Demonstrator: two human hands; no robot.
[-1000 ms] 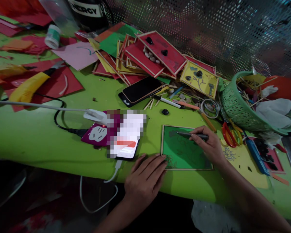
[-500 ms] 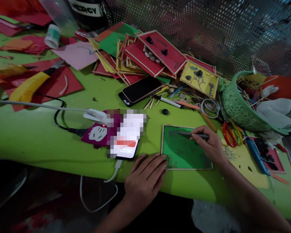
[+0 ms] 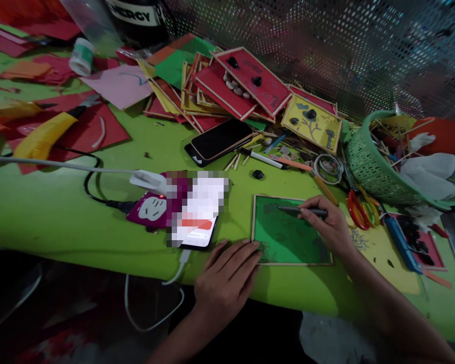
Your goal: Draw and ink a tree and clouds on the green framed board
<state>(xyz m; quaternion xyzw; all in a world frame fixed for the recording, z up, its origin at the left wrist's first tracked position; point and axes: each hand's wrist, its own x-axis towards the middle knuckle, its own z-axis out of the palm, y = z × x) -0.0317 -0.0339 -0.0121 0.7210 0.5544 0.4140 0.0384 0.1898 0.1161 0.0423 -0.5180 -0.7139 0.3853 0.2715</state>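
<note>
A green card with a thin wooden frame (image 3: 288, 237) lies near the front edge of the lime-green table (image 3: 60, 212). My right hand (image 3: 328, 227) grips a dark pen (image 3: 301, 210), its tip touching the card's upper left part, where faint drawn lines show. My left hand (image 3: 227, 275) lies flat at the table's edge with fingers stretched out, the fingertips resting by the card's lower left corner.
A lit phone (image 3: 197, 212) on a purple power bank (image 3: 151, 210) with cables sits left of the card. A second, dark phone (image 3: 220, 140), stacked framed cards with pebbles (image 3: 246, 83), a green basket (image 3: 375, 162), scissors (image 3: 360, 210), pens and paper scraps crowd the back and right.
Hardly anything differs: my right hand with the pen has shifted a few pixels to the right on the card. My left hand has stayed put.
</note>
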